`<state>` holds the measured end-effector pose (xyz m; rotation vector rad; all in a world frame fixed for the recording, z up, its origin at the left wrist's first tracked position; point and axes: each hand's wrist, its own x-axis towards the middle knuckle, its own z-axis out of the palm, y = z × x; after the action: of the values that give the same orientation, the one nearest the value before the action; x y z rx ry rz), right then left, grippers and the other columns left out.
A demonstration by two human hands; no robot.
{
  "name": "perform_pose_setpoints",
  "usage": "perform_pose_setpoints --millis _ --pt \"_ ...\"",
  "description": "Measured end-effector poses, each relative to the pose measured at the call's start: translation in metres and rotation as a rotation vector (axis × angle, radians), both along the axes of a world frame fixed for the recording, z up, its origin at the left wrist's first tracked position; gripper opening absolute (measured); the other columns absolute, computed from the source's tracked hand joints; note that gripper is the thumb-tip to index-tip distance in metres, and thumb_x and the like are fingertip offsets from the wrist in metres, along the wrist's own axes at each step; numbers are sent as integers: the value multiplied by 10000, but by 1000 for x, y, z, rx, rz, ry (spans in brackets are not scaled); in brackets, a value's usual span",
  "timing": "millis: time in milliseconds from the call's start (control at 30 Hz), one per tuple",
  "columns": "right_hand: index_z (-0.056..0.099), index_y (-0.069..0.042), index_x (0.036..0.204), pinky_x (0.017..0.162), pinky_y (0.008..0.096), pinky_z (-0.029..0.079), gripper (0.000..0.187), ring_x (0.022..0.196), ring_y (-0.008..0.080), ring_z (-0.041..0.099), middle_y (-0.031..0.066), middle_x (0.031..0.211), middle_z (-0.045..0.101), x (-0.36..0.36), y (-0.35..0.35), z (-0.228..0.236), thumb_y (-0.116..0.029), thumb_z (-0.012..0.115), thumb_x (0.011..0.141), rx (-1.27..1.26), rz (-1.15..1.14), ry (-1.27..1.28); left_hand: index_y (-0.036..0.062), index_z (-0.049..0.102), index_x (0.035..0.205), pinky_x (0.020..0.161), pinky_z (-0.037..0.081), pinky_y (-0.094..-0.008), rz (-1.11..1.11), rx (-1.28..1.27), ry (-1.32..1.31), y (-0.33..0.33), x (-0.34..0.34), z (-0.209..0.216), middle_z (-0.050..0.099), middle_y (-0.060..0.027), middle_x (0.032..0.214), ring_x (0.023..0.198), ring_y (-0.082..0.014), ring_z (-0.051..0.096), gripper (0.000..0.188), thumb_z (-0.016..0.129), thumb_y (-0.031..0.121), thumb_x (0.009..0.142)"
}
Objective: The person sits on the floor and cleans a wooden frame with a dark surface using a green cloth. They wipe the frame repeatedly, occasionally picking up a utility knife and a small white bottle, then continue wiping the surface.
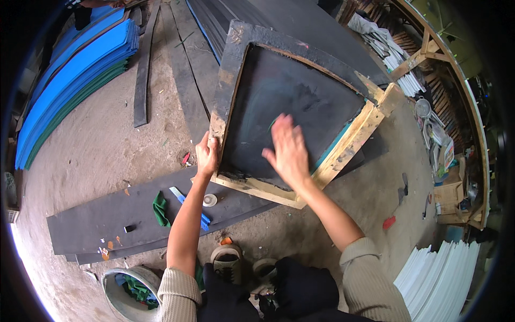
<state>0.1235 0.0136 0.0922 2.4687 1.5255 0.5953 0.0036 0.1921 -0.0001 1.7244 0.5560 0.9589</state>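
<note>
A wooden frame (pixel 343 142), partly smeared black, surrounds a dark, scuffed panel (pixel 289 88). It is tilted in front of me. My left hand (pixel 206 155) grips the frame's left side near the lower corner, with the thumb on top. Over the dark panel my right hand (pixel 289 145) is spread, fingers stretched and slightly blurred; whether the palm touches the surface I cannot tell. A thin green sliver (pixel 272 124) shows beside its fingertips.
Dark sheets (pixel 107 214) lie on the floor below, bearing a green scrap (pixel 160 208), a blue cutter (pixel 205 221) and a tape roll (pixel 210 200). A bucket of scraps (pixel 115 279) stands lower left. Blue sheets (pixel 80 80) are stacked left, white sheets (pixel 437 279) lower right.
</note>
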Motion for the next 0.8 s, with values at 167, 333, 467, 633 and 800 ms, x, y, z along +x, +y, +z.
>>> perform_pose_setpoints --millis 167,333,467,633,800 --pt "246 -9 1374 1070 446 195 714 1356 279 138 154 1450 195 23 6 34 -474 434 866 118 -26 -143 -136 474 1113 634 439 -365 0 -44 71 8 -7 -15 539 -244 652 633 -225 562 560 464 368 871" --pt "232 31 1363 1070 405 229 599 1347 283 173 164 1445 201 6 8 -6 -278 435 892 101 96 -137 -153 469 1110 616 438 -359 26 -42 101 8 -3 -20 527 -232 629 613 -204 544 564 497 352 861" --pt "534 -34 1185 1038 319 355 427 1261 165 366 38 1310 461 1 -42 -39 56 522 768 74 519 268 -146 468 1121 637 446 -361 -63 -162 179 -1 -5 -2 551 -236 651 641 -209 560 581 504 368 853" --pt "606 -20 1053 828 301 503 349 995 240 583 97 1103 600 -16 -27 8 125 523 746 661 323 579 -118 475 1146 691 454 -383 19 -81 144 10 -7 -18 584 -292 756 701 -288 605 611 498 412 842" --pt "591 9 939 698 334 488 190 843 264 609 112 972 614 -62 -24 -19 83 534 773 839 176 880 -8 493 1122 842 417 -354 -72 138 215 20 -25 6 542 -170 984 950 -290 544 521 621 375 793"
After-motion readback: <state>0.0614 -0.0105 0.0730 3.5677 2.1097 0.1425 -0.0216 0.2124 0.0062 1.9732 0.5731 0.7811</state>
